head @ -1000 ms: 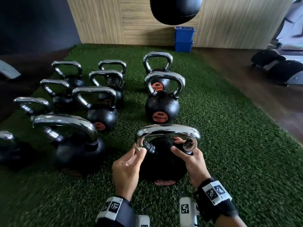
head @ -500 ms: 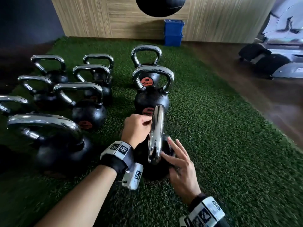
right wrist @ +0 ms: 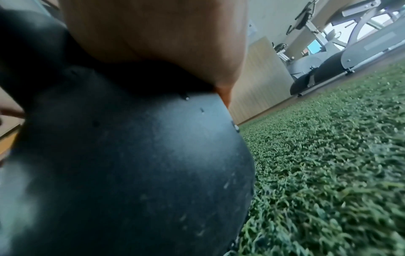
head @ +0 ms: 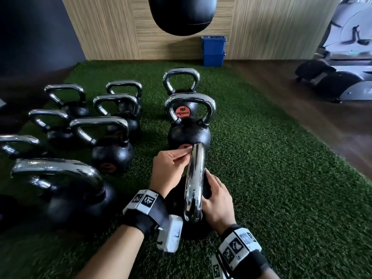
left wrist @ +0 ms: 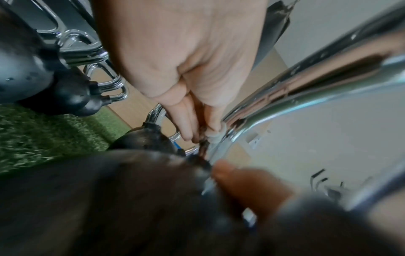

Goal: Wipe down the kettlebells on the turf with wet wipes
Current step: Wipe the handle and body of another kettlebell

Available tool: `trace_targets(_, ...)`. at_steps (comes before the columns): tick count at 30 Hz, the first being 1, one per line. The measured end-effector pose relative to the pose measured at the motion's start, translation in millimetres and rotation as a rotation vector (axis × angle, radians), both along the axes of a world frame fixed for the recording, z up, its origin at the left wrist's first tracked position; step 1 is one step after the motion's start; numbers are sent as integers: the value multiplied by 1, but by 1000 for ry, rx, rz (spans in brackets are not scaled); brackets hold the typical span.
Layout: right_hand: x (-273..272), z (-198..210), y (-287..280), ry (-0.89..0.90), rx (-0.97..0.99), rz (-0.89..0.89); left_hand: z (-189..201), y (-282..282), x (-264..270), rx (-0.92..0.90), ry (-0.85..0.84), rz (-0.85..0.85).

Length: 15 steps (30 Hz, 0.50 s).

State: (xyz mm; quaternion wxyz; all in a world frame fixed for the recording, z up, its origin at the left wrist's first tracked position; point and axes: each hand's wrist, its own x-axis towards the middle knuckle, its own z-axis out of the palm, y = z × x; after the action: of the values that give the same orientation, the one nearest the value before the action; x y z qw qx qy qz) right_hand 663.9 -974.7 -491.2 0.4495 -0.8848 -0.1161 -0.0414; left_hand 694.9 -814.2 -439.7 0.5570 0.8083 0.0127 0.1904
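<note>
Orange kettlebell label [head: 182, 113]: "80", brand illegible

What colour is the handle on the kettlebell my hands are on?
Shiny chrome silver; the handle shows best in the head view.

Left hand [head: 171, 168] bunched; right hand [head: 218, 200] cupped, nearer.

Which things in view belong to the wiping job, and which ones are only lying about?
For the job: nearest kettlebell, touched by the left hand, held by the right hand; other kettlebells; turf. No wipe clearly seen.
Just around: punching bag; blue containers; exercise machines.
</note>
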Motion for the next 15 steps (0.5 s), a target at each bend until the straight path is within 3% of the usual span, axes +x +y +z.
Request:
trace_targets(2,-2,2,1,-4,14,-10,4,-2,1,-143,-16,-17)
trace_targets(6,-2,2,1,-13,27,-19,7,2,7,-170,24,-76)
trace_targets(10,-4,2,1,-19,28,-18,22,10,9,-421,61,-210)
trace_targets(12,-4,2,0,-25,32,-21,30,16,2,-426,68,-261)
trace_targets(15,-5,2,0,-27,32,-20,41,25,-13,-286,89,-330)
